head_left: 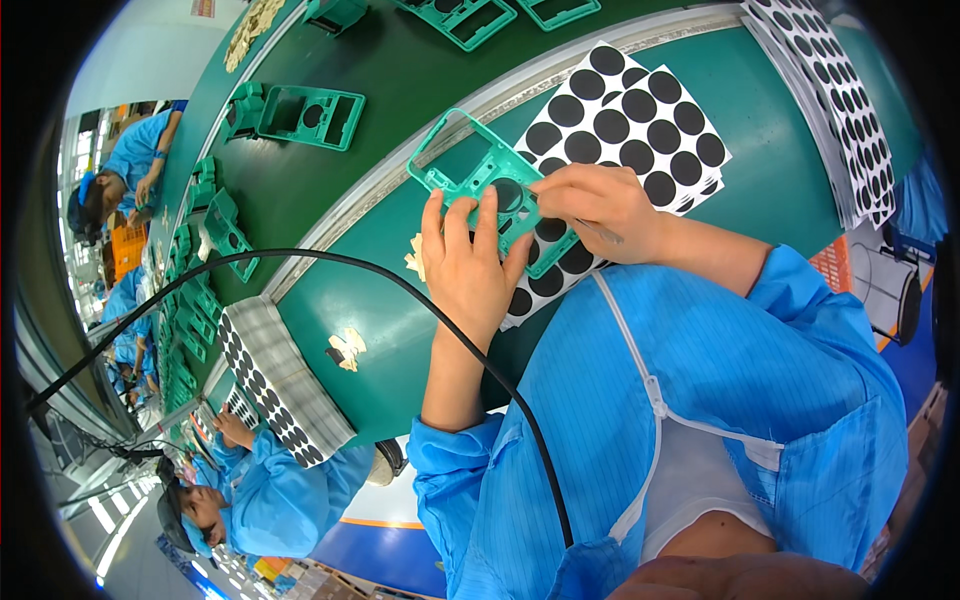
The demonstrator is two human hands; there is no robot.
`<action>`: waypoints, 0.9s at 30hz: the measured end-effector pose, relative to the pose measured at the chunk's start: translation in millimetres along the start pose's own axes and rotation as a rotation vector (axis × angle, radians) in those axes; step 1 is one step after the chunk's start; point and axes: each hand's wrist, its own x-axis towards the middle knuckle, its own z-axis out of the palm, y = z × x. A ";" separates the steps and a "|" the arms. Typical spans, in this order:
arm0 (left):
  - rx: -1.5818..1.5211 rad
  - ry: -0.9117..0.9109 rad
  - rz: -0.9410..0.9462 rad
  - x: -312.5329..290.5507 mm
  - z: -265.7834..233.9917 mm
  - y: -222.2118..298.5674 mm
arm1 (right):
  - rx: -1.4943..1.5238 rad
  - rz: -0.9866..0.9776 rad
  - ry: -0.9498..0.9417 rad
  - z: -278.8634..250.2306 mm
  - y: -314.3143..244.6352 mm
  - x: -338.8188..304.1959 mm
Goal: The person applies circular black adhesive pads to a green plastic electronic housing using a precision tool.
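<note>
A green plastic housing [470,178] with a rectangular opening lies at a slant over sheets of round black stickers [637,155]. A black disc [508,196] sits in its round recess. My left hand [468,265] holds the housing, its fingers stretched over the face and the thumb near the edge. My right hand [600,208] is closed in a pinch beside the disc, its fingertips at the housing's right edge. A slim metallic tool [604,234], seemingly tweezers, shows partly under that hand; its tip is hidden.
Several green housings [312,117] lie on the dark green conveyor beyond the rail. Stacks of sticker sheets stand at the right [830,110] and left [270,380]. Beige scraps [347,349] lie on the table. A black cable [400,285] arches across the view. Co-workers [270,490] sit at the left.
</note>
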 end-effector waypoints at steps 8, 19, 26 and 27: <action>0.056 -0.012 0.007 0.0 0.3 0.1 | -0.225 -0.097 -0.031 2.6 -11.0 2.1; 0.045 -0.030 -0.028 -1.7 -2.5 3.3 | -0.165 -0.051 -0.027 2.6 -9.9 1.7; 0.052 -0.035 -0.031 0.4 -4.7 5.2 | -0.101 -0.026 -0.009 2.4 -8.5 -1.9; 0.046 -0.031 -0.034 0.3 -4.4 5.7 | -0.106 -0.030 -0.010 2.5 -8.1 -2.7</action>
